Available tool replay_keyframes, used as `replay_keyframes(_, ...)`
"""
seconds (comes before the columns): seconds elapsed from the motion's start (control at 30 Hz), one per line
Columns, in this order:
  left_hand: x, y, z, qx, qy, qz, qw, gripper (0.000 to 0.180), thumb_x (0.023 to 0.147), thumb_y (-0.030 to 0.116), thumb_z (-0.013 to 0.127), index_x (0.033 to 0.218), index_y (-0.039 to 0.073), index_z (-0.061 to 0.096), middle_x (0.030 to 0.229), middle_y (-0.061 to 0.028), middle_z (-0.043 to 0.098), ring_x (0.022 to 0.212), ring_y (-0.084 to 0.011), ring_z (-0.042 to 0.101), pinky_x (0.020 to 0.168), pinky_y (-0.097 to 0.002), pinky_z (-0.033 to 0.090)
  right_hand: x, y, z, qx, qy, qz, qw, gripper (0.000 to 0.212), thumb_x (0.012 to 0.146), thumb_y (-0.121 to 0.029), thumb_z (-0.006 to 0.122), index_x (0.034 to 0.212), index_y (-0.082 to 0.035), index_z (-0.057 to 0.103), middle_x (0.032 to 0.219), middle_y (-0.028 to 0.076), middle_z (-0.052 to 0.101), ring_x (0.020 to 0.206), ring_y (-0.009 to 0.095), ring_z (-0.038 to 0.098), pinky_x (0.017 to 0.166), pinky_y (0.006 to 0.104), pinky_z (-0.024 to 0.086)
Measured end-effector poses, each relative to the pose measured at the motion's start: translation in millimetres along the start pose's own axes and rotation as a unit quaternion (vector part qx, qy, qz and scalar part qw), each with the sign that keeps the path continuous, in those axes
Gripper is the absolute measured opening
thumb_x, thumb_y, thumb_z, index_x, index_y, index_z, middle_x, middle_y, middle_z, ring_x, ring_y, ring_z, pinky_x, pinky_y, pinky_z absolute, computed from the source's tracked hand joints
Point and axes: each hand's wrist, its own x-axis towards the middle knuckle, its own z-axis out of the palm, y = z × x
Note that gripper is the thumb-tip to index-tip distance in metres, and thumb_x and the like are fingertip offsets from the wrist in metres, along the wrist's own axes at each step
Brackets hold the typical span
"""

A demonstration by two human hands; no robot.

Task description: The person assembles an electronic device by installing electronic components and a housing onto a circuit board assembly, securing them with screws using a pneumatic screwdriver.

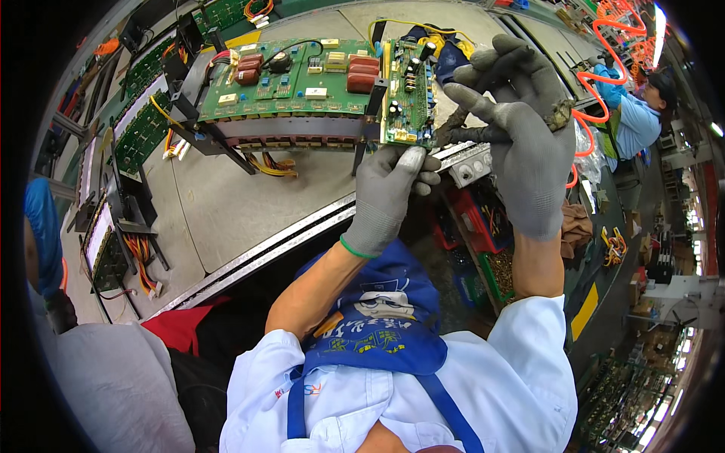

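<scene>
My left hand (381,196), in a grey glove, is closed at the near end of a narrow green circuit board (411,98), thumb and fingers around its lower edge. This board stands beside a larger green circuit board (291,83) with dark red components, mounted on a black frame. To the right of the narrow board is my right hand (525,143), also grey-gloved with dark, worn fingertips. Its fingers are spread, and I see nothing held in them. The lowest dark fingertips come near the narrow board's right edge; whether they touch it cannot be made out.
More framed boards (140,136) stand at the left with bundled wires (140,257). A metal-edged table (257,245) runs below the work. Red bins (483,219) sit below its edge. Orange coiled hoses (585,98) hang at the right, near a person in light blue (638,124).
</scene>
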Motion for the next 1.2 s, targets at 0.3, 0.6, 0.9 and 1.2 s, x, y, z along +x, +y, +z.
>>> replay_keyframes(0.3, 1.1, -2.5, -2.8, 0.010, -0.012, 0.006, 1.000, 0.028, 0.100, 0.021, 0.058, 0.106, -0.006, 0.064, 0.091, -0.0125, 0.071, 0.075, -0.0145, 0.069, 0.062, -0.0242, 0.053, 13.2, 7.5, -20.3, 0.014, -0.123, 0.011, 0.992, 0.051, 0.074, 0.003, 0.037, 0.122, 0.009, 0.053, 0.104, 0.020, 0.059, 0.094, 0.030, 0.064, 0.076, 0.0391, 0.062)
replay_keyframes(0.6, 1.3, -2.0, -1.4, 0.020, -0.017, 0.013, 1.000, 0.029, 0.100, 0.021, 0.056, 0.109, -0.006, 0.064, 0.093, -0.0123, 0.071, 0.077, -0.0141, 0.069, 0.064, -0.0242, 0.054, 57.3, 27.4, -58.9, 0.151, -0.438, 0.006, 0.886, 0.028, 0.092, -0.019, 0.057, 0.112, 0.000, 0.061, 0.085, 0.017, 0.062, 0.067, 0.031, 0.063, 0.040, 0.0268, 0.047)
replay_keyframes(0.9, -11.5, 6.6, -2.7, 0.065, -0.063, -0.024, 0.996, 0.035, 0.100, 0.020, 0.055, 0.122, -0.007, 0.056, 0.108, -0.0171, 0.068, 0.086, -0.0170, 0.067, 0.070, -0.0269, 0.055, 43.3, -2.8, -54.1, 0.140, -0.242, -0.033, 0.960, 0.050, 0.077, 0.000, 0.041, 0.124, 0.009, 0.056, 0.103, 0.019, 0.064, 0.085, 0.027, 0.066, 0.061, 0.0260, 0.056)
replay_keyframes(1.2, -39.6, 5.7, -7.8, -0.012, -0.124, -0.042, 0.991, 0.039, 0.099, 0.032, 0.060, 0.114, -0.003, 0.058, 0.096, -0.0139, 0.067, 0.078, -0.0167, 0.066, 0.065, -0.0283, 0.054, -6.4, 11.8, -47.9, 0.106, -0.073, 0.047, 0.991, 0.061, 0.071, -0.001, 0.042, 0.131, 0.006, 0.053, 0.111, 0.017, 0.059, 0.098, 0.028, 0.060, 0.069, 0.0262, 0.054)
